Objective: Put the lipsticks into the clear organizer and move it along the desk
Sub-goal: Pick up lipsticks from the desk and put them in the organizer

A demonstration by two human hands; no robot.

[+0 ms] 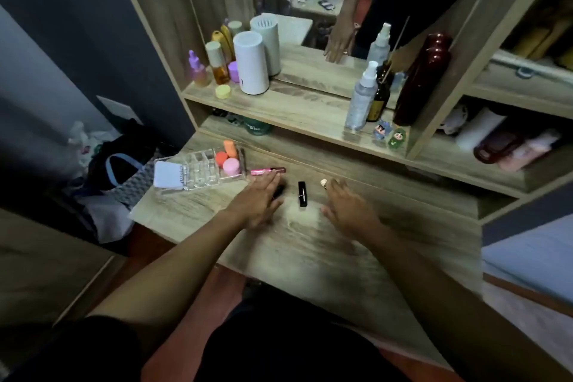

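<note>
A clear organizer (pixel 198 171) sits at the desk's far left, with orange and pink sponges (pixel 230 158) in its right end and a white pad (pixel 169 176) leaning on its left. To its right a pink lipstick tube (pixel 267 170) lies flat on the desk. A black lipstick (pixel 302 193) lies between my hands. My left hand (pixel 259 200) is spread flat, palm down, over another dark tube (pixel 279 191) that is mostly hidden. My right hand (pixel 347 205) hovers open to the right of the black lipstick, and a small gold object (pixel 323 183) shows at its fingertips.
The wooden desk (pixel 310 245) has a raised shelf behind it with a white cylinder (pixel 250 63), small bottles (pixel 217 63), spray bottles (pixel 361 96), a dark red vase (pixel 423 77) and a mirror (pixel 325 9). Bags (pixel 124 170) lie on the floor at left.
</note>
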